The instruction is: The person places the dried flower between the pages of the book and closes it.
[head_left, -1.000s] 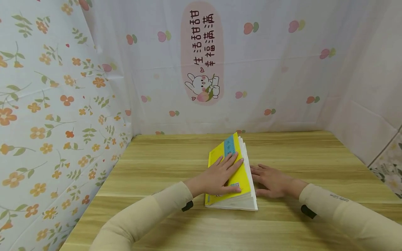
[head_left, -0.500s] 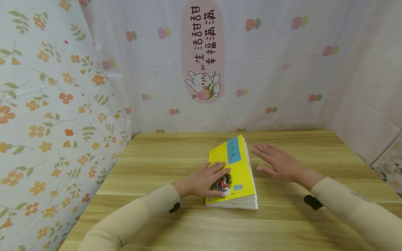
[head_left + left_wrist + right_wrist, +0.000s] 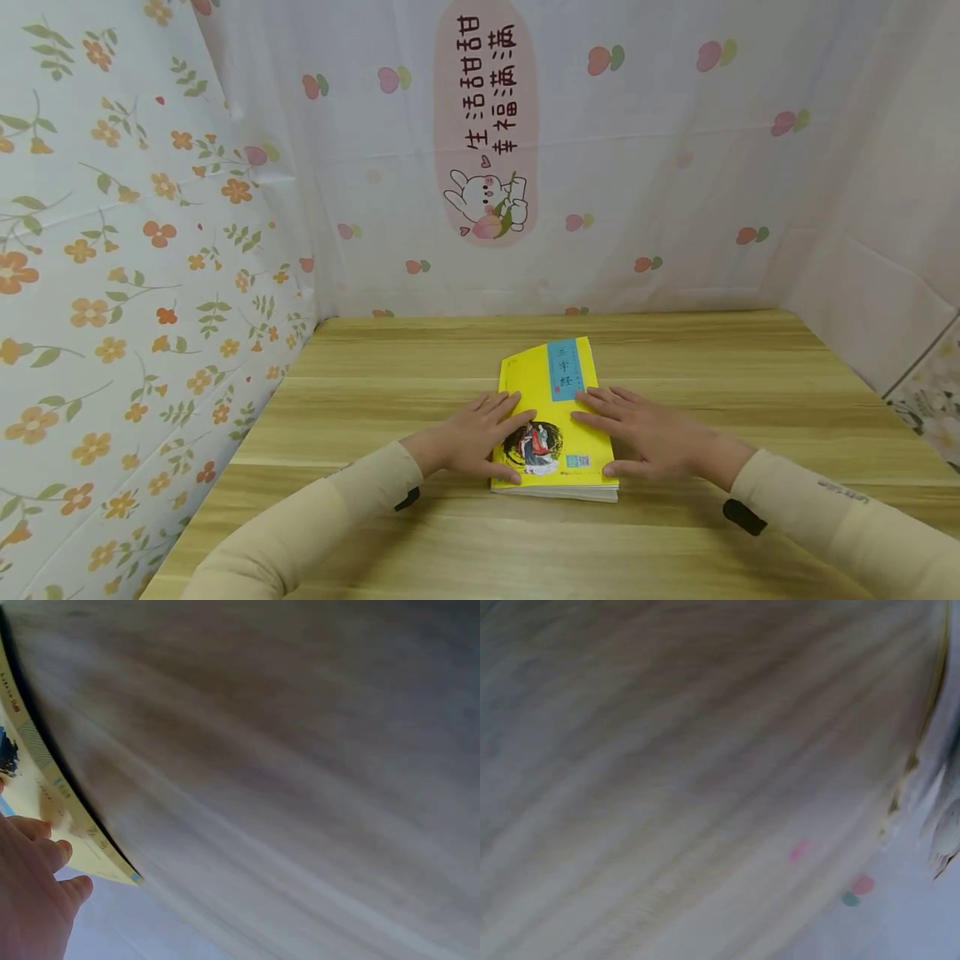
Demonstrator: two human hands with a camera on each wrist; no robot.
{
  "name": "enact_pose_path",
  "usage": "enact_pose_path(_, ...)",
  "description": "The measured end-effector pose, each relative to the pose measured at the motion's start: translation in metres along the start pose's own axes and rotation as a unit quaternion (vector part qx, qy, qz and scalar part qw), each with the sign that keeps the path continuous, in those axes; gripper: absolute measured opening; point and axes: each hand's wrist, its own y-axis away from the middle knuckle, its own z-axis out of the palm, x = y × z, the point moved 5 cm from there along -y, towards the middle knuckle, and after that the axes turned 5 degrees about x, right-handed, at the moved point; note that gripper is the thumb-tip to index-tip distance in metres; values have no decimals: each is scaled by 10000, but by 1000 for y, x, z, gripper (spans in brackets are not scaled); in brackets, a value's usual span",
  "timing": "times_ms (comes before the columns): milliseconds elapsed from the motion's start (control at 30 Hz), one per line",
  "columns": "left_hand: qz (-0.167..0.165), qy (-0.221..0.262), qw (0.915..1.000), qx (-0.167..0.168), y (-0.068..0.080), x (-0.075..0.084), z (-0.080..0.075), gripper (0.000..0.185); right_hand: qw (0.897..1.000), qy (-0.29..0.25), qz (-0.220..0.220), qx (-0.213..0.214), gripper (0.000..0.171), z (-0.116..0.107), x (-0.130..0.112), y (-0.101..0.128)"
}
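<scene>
A yellow book (image 3: 558, 392) with a blue title strip lies closed and flat on the wooden table (image 3: 420, 367), front cover up. My left hand (image 3: 472, 433) rests with straight fingers on the cover's left edge. My right hand (image 3: 645, 433) lies flat on the cover's right side, fingers straight. In the left wrist view the book's yellow edge (image 3: 45, 802) and my left hand's fingers (image 3: 45, 877) show at the lower left. The right wrist view is blurred and shows mostly wood grain.
Floral cloth (image 3: 120, 275) hangs along the left side of the table. A white curtain (image 3: 637, 167) with a pink rabbit panel (image 3: 486, 125) closes the back, and more cloth stands at the right. Bare wood lies around the book.
The raised cover has come down and the book now lies closed. My left hand slid toward the book's left edge. My right hand lifted off the table and came down on the cover.
</scene>
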Motion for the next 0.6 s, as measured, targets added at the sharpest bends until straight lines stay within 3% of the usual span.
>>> enact_pose_path(200, -106, 32, 9999, -120, 2, -3, 5, 98, 9988, -143, 188, -424, 75, 14, 2, 7)
enact_pose_path(600, -81, -110, 9998, -114, 4, -5, 8, 98, 9971, -420, 278, -572, 76, 29, 4, 9)
